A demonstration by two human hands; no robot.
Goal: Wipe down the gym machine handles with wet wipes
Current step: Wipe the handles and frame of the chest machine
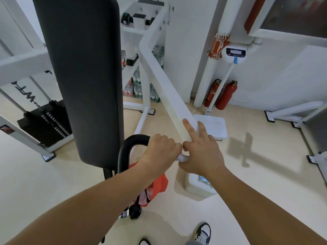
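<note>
From the head view, standing by the machine: the left hand [161, 149] is wrapped round the top of the looped black handle [131, 144], just right of the tall black pad [85, 68]. The right hand [201, 154] touches it knuckle to knuckle. 2 of its fingers [188, 129] lie straight along the white machine arm [169, 92], while thumb and lower fingers seem to pinch a small white wad, probably the wet wipe [183, 158], at the joint between arm and handle.

What I'd worry about: that wipe is bunched tiny and held by very little, so a firm stroke could pop it loose onto the floor [247, 200]. The left hand also covers part of the grip, so that stretch may be missed unless it shifts. An orange bag [161, 183] hangs below the handle and could snag a downward wipe. If the arm pivots, leaning on it might swing it.
</note>
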